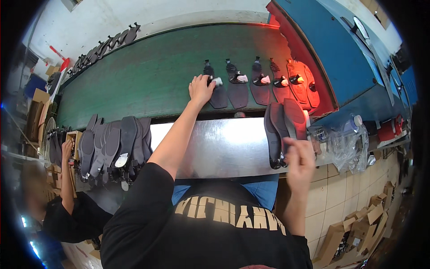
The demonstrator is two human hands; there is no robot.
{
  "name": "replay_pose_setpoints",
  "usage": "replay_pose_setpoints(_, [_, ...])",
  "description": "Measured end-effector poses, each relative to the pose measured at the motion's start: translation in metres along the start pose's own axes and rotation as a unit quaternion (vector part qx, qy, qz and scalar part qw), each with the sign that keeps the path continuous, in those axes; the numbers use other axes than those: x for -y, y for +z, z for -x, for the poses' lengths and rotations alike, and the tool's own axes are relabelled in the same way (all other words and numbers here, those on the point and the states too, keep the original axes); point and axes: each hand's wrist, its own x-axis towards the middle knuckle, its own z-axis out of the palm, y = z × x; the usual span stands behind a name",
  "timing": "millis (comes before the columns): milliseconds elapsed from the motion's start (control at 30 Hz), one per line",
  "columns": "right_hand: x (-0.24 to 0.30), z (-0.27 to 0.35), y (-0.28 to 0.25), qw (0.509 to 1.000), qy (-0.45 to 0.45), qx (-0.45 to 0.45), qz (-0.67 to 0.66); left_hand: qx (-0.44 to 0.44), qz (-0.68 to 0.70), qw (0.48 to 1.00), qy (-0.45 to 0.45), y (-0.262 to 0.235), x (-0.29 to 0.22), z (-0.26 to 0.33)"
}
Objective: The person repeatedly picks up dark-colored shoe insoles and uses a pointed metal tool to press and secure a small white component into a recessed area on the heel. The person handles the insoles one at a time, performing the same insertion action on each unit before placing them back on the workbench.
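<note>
My left hand (201, 90) reaches over the green conveyor belt (134, 71), its fingers bent round the upper part of a dark flat sandal (218, 98) with a whitish wad at its strap. To the right of it, several similar sandals lie in a row, among them one (238, 94) with pale stuffing under its strap. The farthest right ones (309, 85) glow in red light. My right hand (299, 159) is smeared by motion, its fingers partly curled, just beside a group of dark soles (275, 127) on the metal table (215, 152). Whether it touches them, I cannot tell.
A blue machine (331, 49) with a red opening stands over the belt's right end. Many dark sandals (127, 134) are piled at the table's left. A co-worker's arm (67, 179) is at far left. Clear plastic bags (351, 145) hang at right above cardboard boxes (358, 228).
</note>
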Motion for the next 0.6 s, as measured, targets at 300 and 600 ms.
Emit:
replay_pose_setpoints(300, [-0.07, 0.003, 0.093, 0.965, -0.062, 0.057, 0.247, -0.088, 0.012, 0.996, 0.019, -0.009, -0.044, 0.053])
replay_pose_setpoints(600, [-0.052, -0.004, 0.088, 0.976, -0.113, 0.015, 0.188, -0.147, 0.426, 0.893, -0.023, -0.055, -0.066, 0.039])
